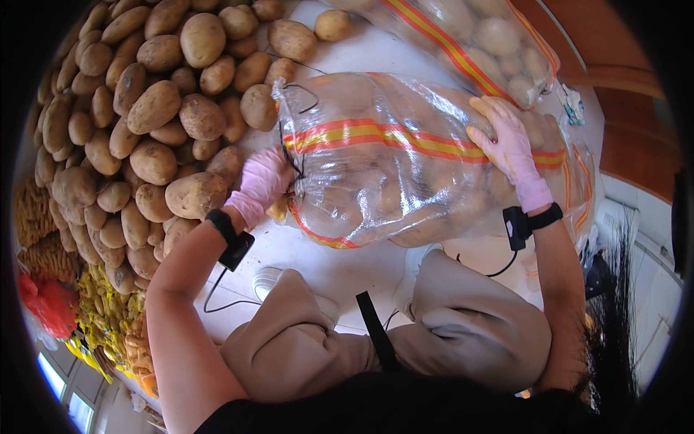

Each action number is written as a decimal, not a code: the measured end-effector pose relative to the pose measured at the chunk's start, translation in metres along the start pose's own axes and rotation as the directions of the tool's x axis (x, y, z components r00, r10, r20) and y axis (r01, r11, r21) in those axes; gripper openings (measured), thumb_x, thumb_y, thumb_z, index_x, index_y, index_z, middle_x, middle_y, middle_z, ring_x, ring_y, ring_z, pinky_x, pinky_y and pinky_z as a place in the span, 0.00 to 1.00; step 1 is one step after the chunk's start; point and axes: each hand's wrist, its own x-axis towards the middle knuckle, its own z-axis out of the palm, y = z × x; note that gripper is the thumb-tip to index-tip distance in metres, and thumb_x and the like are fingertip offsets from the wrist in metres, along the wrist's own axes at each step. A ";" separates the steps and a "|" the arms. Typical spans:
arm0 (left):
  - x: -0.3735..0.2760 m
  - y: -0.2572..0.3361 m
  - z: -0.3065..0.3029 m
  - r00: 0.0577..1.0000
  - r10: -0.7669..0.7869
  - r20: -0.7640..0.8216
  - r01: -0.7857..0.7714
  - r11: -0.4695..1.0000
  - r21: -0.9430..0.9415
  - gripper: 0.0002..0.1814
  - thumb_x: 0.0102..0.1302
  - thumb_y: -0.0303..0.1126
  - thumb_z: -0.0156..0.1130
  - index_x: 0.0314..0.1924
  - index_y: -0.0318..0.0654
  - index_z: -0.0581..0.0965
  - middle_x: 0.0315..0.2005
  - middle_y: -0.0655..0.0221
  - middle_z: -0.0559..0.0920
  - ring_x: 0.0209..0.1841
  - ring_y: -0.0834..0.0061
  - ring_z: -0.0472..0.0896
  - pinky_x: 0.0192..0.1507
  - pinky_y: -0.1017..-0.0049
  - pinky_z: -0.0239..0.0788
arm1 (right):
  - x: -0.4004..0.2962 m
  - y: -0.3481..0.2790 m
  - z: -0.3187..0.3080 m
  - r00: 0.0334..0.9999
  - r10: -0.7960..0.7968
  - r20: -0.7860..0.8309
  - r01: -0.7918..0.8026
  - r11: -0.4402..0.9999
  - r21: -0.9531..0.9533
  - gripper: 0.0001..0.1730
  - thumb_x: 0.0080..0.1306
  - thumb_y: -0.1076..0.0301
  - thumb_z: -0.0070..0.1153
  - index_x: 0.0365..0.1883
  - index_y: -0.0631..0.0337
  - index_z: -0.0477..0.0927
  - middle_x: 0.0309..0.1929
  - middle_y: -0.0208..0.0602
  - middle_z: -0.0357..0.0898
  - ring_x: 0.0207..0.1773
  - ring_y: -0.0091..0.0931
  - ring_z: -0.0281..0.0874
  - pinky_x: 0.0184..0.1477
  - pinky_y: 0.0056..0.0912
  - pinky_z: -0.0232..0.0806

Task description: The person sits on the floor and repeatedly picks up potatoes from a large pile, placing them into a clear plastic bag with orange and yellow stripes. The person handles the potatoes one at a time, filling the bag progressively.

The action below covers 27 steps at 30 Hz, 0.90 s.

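A clear woven plastic sack (347, 190) full of potatoes lies on its side before me, with red and yellow stripes along it. Black cord (287, 154) runs along its gathered left end. There my left hand (268, 176), in a pink glove, is closed at the sack's edge by the cord; its fingertips are partly hidden. My right hand (504, 138), also gloved in pink, rests on top of the sack toward the right end, fingers spread across the striped plastic.
Loose potatoes (154, 108) are heaped on the left. Another filled sack (488, 38) lies beyond the first, beside a reddish-brown panel (629, 130). A red plastic bag (46, 304) and yellow net bags (108, 304) sit at lower left. My shoes stand on the pale tiled floor (336, 271).
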 end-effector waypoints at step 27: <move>0.074 0.051 0.026 0.802 -0.068 0.593 0.452 -0.580 -0.678 0.16 0.78 0.38 0.49 0.58 0.39 0.75 0.48 0.63 0.82 0.49 0.67 0.81 0.54 0.68 0.75 | -0.003 0.000 -0.003 0.996 0.088 0.021 -0.088 0.996 0.013 0.35 0.65 0.37 0.55 0.66 0.43 0.72 0.73 0.37 0.65 0.76 0.35 0.58 0.75 0.46 0.50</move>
